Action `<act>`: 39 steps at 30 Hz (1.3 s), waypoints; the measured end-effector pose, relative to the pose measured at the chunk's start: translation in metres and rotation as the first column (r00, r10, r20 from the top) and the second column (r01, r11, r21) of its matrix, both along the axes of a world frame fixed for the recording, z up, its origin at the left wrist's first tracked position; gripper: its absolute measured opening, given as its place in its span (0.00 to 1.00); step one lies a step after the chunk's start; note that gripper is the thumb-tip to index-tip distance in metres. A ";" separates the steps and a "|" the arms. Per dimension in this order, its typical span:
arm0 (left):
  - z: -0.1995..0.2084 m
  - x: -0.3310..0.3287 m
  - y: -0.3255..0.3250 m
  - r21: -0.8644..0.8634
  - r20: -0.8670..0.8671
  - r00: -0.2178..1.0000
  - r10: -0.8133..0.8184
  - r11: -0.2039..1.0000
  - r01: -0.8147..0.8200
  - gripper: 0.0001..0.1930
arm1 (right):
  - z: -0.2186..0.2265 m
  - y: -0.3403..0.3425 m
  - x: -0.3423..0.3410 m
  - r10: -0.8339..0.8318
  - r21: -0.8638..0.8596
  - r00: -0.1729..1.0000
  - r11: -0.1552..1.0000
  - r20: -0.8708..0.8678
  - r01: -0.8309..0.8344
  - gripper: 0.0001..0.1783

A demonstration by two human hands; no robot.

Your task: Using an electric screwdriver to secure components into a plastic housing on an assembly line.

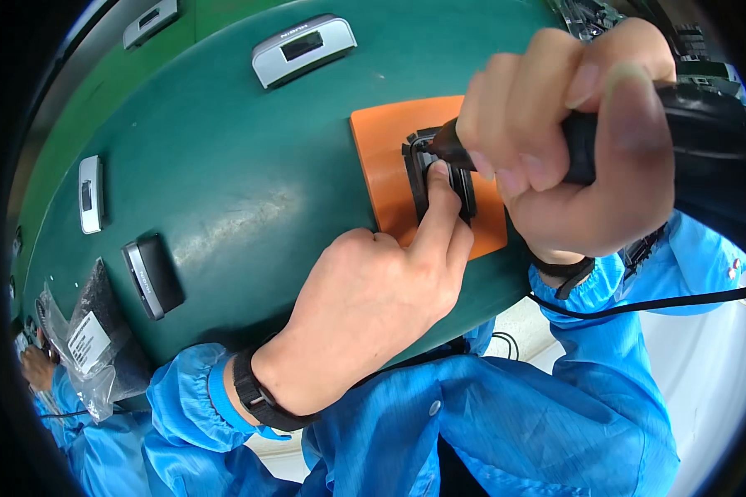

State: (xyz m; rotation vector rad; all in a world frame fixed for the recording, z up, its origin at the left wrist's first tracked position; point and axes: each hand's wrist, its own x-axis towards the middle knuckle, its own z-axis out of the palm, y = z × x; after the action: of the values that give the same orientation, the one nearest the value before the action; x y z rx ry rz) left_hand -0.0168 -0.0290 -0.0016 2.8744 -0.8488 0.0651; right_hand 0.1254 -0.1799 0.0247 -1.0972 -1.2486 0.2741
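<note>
A black rectangular housing (417, 184) with a raised rim sits in an orange fixture block (381, 178) at the table's right side. My left hand (373, 286) presses the index fingertip down inside the housing; its other fingers are curled and its thumb lies beside the index finger. Wrapped in my right hand (568, 137) is a black electric screwdriver (582, 149), held slanted. Its tapered tip (444, 147) points into the housing's upper end, right above my left fingertip. Whether the bit touches a screw is too small to tell.
On the green table (224, 149) stand a silver-fronted device (304, 50), a smaller one (91, 195) and a black one (153, 276). A plastic bag of dark parts (99, 340) lies near the left edge. Another person's hand (37, 369) shows beyond it. A black cable (638, 306) crosses at right.
</note>
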 end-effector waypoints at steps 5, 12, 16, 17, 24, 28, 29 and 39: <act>0.001 0.001 0.001 0.008 -0.039 0.999 -0.022 1.000 0.022 0.26 | -0.010 0.003 -0.003 -0.040 0.065 0.993 0.997 -0.107 0.047 0.21; 0.012 0.007 -0.002 0.043 -0.067 0.995 -0.068 0.997 0.071 0.28 | 0.046 -0.056 0.004 -0.254 0.085 0.932 0.955 -0.259 0.284 0.19; 0.014 0.005 -0.002 -0.052 -0.122 0.992 -0.033 0.998 0.026 0.31 | 0.043 -0.100 0.025 -0.442 0.118 0.877 0.876 -0.188 0.467 0.16; 0.016 0.005 -0.001 -0.039 -0.144 0.989 -0.025 0.999 0.020 0.31 | 0.035 -0.100 0.023 -0.492 0.137 0.834 0.834 -0.251 0.534 0.16; 0.025 0.011 -0.004 -0.043 -0.199 0.980 -0.026 0.999 0.018 0.33 | 0.020 -0.065 0.018 -0.744 0.161 0.645 0.624 -0.176 0.764 0.13; 0.022 0.013 -0.003 -0.044 -0.192 0.981 -0.019 0.999 0.010 0.34 | 0.013 -0.057 0.024 -0.656 0.248 0.692 0.647 -0.300 0.721 0.12; 0.021 0.014 -0.003 -0.052 -0.190 0.982 -0.017 0.999 0.007 0.34 | 0.011 -0.058 0.026 -0.659 0.245 0.689 0.645 -0.300 0.724 0.12; 0.026 0.013 0.009 -0.068 -0.176 0.984 0.029 0.997 -0.041 0.34 | 0.005 -0.048 0.027 -0.680 0.169 0.693 0.673 -0.240 0.720 0.10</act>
State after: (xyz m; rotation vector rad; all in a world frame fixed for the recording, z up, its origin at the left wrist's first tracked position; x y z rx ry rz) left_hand -0.0041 -0.0199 0.0246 2.7787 -0.7475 -0.1479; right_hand 0.1520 -0.2279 0.0299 -1.2244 -0.6106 -0.3843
